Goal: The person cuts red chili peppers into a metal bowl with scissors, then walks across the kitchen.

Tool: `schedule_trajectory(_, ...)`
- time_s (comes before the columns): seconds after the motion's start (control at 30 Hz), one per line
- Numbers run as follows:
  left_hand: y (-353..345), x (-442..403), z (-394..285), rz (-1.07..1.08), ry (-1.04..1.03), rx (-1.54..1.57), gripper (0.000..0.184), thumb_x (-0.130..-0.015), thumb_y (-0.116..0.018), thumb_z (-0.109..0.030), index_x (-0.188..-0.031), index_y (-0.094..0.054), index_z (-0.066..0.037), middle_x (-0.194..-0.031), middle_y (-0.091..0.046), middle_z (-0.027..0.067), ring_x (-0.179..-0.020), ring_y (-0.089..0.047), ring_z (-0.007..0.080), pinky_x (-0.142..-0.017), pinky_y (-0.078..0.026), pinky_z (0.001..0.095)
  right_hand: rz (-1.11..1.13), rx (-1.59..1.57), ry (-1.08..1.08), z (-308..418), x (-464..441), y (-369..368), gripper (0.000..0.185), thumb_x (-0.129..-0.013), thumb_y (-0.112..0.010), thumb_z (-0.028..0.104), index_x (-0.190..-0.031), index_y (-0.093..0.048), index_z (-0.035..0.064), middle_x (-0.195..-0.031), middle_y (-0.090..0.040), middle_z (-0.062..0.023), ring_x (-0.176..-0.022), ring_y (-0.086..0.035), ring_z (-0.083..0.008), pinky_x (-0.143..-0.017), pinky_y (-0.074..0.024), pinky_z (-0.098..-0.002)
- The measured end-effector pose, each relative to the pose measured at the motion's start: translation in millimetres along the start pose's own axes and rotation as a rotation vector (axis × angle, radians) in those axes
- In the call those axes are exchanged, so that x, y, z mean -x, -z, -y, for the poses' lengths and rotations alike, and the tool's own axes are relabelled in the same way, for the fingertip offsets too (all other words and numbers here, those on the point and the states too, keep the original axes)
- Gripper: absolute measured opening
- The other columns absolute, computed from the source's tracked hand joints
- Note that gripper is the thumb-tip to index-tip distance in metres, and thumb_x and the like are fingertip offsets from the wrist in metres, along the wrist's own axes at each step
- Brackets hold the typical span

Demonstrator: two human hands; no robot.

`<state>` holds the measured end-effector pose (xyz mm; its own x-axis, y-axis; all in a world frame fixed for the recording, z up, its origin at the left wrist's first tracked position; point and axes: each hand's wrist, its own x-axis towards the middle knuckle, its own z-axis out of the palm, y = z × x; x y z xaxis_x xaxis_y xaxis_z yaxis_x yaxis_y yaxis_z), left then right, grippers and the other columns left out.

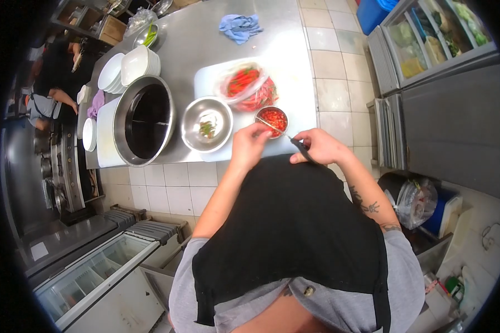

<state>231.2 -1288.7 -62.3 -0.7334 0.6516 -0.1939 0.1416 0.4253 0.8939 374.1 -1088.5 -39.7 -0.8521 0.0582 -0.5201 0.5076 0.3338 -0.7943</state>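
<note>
My right hand (321, 146) grips a pair of scissors (298, 145) by the black handles. The blades reach left over a small metal cup (287, 123) that holds chopped red chilies (273, 117). At the cup's near left rim, my left hand (249, 146) has its fingers pinched together close to the blades; what they hold is too small to make out. Behind the cup is a clear plastic bag (265, 79) of whole red chilies (243, 80). Left of my left hand stands a metal bowl (190, 129) with green stems (207, 129) in it. A white cutting board (303, 119) lies under the cup and bag.
A large metal basin (120, 129) of dark liquid stands at the left, near stacked white dishes (140, 64). A blue cloth (240, 28) lies farther back on the steel table (186, 36). Another person (44, 105) is at the far left. A glass-topped freezer (103, 275) is at lower left.
</note>
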Motion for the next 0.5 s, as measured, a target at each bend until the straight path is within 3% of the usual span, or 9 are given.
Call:
schedule_trajectory(0.17,-5,-1,11,-0.014,-0.107,-0.022,0.017,-0.089,-0.076,-0.013,-0.101,-0.076,-0.002,-0.092,-0.078,0.0110,-0.084,-0.073,0.0170,-0.079,-0.055,0.0331,-0.023,-0.008,0.049,-8,-1,-4,0.066,-0.070,-0.090,0.047,-0.110,-0.071,-0.0021,-0.077,-0.067,-0.0092,-0.073,-0.063,-0.0169,-0.066,-0.0512,-0.0344)
schedule_trajectory(0.37,-6,-1,12,-0.047,-0.104,-0.066,0.017,-0.087,-0.075,-0.014,-0.100,-0.075,-0.002,-0.090,-0.074,0.0191,-0.085,-0.073,0.0309,-0.079,-0.056,0.0396,0.044,-0.146,0.036,-18,-5,-3,0.061,-0.074,-0.092,0.031,-0.115,-0.067,-0.0066,-0.079,-0.066,-0.0013,-0.068,-0.057,-0.0100,-0.061,-0.0468,-0.0282)
schedule_trajectory(0.5,-2,3,6,-0.076,-0.107,-0.134,0.015,-0.087,-0.073,-0.014,-0.095,-0.074,-0.002,-0.089,-0.072,0.0203,-0.086,-0.069,0.0388,-0.079,-0.054,0.0449,0.056,-0.187,0.028,-29,-8,-2,0.060,-0.075,-0.092,0.027,-0.118,-0.066,-0.0063,-0.080,-0.066,-0.0017,-0.069,-0.057,-0.0085,-0.060,-0.0447,-0.0261)
